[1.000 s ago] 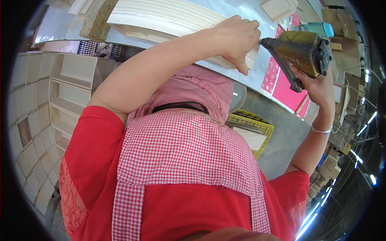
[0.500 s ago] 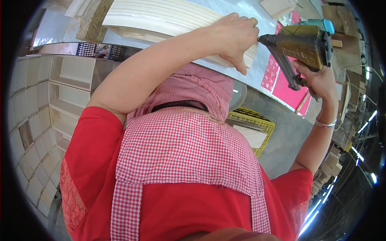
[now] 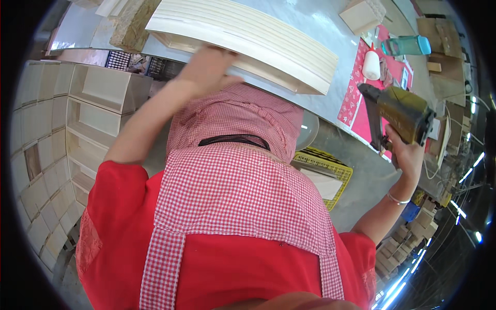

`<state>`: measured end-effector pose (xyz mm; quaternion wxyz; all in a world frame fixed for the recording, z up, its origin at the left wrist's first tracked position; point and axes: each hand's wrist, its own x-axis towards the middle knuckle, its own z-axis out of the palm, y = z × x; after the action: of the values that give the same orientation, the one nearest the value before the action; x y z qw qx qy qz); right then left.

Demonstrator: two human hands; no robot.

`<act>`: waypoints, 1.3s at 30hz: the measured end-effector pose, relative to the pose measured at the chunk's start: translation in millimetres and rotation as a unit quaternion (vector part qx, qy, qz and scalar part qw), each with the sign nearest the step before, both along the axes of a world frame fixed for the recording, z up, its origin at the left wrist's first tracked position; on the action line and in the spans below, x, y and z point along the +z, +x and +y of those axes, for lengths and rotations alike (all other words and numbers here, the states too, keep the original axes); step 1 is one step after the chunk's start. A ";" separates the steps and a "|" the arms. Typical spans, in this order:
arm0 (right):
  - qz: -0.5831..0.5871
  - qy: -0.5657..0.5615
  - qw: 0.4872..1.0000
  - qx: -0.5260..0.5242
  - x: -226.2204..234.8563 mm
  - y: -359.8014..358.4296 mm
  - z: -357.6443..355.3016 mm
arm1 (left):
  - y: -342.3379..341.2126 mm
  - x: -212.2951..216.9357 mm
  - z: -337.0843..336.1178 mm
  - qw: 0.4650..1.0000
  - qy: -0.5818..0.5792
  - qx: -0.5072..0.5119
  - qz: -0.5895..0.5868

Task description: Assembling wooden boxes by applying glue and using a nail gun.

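Observation:
My right hand point(image 3: 406, 153) is wrapped round the handle of a nail gun point(image 3: 404, 111) with a dark olive body, held over the right part of the table, its nose apart from the wood. A long, pale wooden box point(image 3: 248, 39) with a ridged upper face lies near the table's front edge. At its near side, my left hand point(image 3: 209, 70) is smeared by motion, thumb stretched out and nothing visible in it. Its fingertips overlap the box's lower edge; whether they touch it I cannot tell.
On the grey table point(image 3: 305, 28) lie a smaller wooden box point(image 3: 363, 15), a white squeeze bottle point(image 3: 371, 64) and a teal bottle point(image 3: 405, 45). A yellow crate point(image 3: 338, 188) stands below. Wooden boxes point(image 3: 93, 121) are stacked at left. A rough wood block point(image 3: 135, 23) sits at back left.
My left hand has left the box's right end and swung left to its near side. The nail gun has drawn back from the box, toward me, still in my right hand.

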<state>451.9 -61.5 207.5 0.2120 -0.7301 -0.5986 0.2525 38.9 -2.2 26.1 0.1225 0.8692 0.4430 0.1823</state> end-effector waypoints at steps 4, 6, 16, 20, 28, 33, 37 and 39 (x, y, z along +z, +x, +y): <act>0.000 0.003 1.000 0.006 2.1 12.3 -18.7 | -13.2 -28.2 35.0 0.984 -0.142 0.026 0.104; 0.011 0.030 0.998 -0.055 -0.9 23.5 -34.0 | 8.5 -32.6 39.1 0.983 -0.184 -0.008 0.021; -0.071 0.037 0.997 -0.004 21.7 6.4 -14.1 | 115.3 -3.3 -11.2 0.955 -0.157 -0.143 -0.207; -0.091 0.046 0.995 0.013 21.0 8.8 -2.9 | 18.4 27.7 -11.2 0.673 -0.544 -0.210 -0.456; -0.123 0.024 0.984 0.125 26.5 -41.3 47.7 | 5.9 -4.0 80.2 0.610 -0.497 -0.049 -0.615; -0.125 0.008 0.972 0.197 31.3 -74.2 72.8 | 21.5 -16.0 106.5 0.601 -0.588 -0.137 -0.524; -0.093 -0.011 0.966 0.243 27.5 -87.4 90.6 | 26.3 -27.0 118.1 0.562 -0.605 -0.194 -0.530; -0.095 -0.011 0.965 0.246 27.4 -98.4 97.3 | 29.6 -30.7 122.2 0.556 -0.613 -0.186 -0.529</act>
<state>353.5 35.8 234.9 0.0775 -0.5836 -0.7741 0.2327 68.5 119.9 -4.6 0.8695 0.3941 0.1316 0.2671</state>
